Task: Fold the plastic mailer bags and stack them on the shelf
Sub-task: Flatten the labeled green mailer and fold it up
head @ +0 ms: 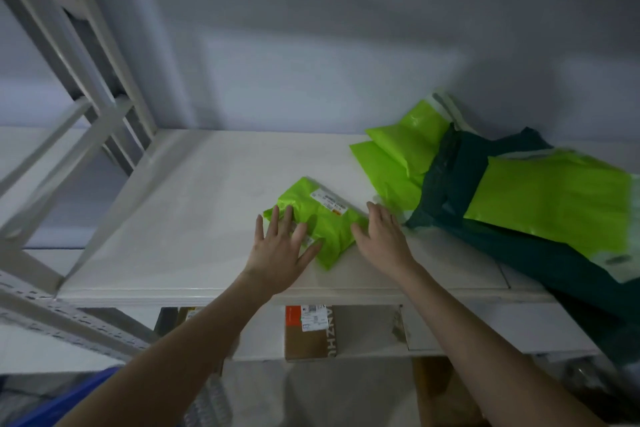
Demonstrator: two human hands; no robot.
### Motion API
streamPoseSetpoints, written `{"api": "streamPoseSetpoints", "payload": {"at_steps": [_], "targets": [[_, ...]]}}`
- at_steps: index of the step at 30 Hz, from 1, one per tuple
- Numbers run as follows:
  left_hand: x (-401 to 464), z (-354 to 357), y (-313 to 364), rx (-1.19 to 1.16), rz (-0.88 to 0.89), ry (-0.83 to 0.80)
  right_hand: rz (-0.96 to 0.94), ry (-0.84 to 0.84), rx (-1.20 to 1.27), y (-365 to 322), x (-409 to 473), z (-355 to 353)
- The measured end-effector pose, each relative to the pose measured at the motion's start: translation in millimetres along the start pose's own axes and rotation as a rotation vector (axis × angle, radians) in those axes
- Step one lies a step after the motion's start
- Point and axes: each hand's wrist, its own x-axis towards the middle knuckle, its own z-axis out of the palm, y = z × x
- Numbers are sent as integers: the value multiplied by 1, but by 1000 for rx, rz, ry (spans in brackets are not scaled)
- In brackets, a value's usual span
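Folded mailer (317, 218) lies at centre frame on the white shelf (194, 204); left hand (280, 250) rests flat on it, fingers spread; right hand (382, 239) open, touching its right edge; unfolded bags (519, 191) heaped right; box (310, 331) on the shelf below

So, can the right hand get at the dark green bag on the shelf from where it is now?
Probably yes. The right hand lies open just beside the dark green bag, and nothing stands between them; lime bags only cover part of its top.
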Motion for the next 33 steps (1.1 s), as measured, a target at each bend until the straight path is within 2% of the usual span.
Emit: {"api": "streamPoseSetpoints", "payload": {"at_steps": [2, 5, 10, 13, 15, 17, 21, 27, 33], "targets": [[-4, -5, -3, -33, -28, -87, -6, -24, 29, -4, 6, 1], [-7, -5, -1, -30, -50, -80, 20, -63, 89, -13, 13, 6], [-3, -5, -6, -310, -202, 69, 77, -52, 113, -28, 20, 15], [-7, -9, -16, -486, -412, 186, 123, -126, 256, -36, 24, 17], [-9, -9, -26, -698, -554, 178, 161, -164, 332, -45, 25, 21], [-9, -9, -36, -867, -618, 123, 177, -152, 405, -54, 26, 27], [-4, -16, -56, -1060, -661, 22, 154, -44, 509, -80, 24, 38], [5, -13, -92, -1468, -777, 118, 108, 104, 666, -125, 30, 46], [2, -19, -151, -1571, -652, 131, 62, 174, 791, -178, 42, 70]]}}
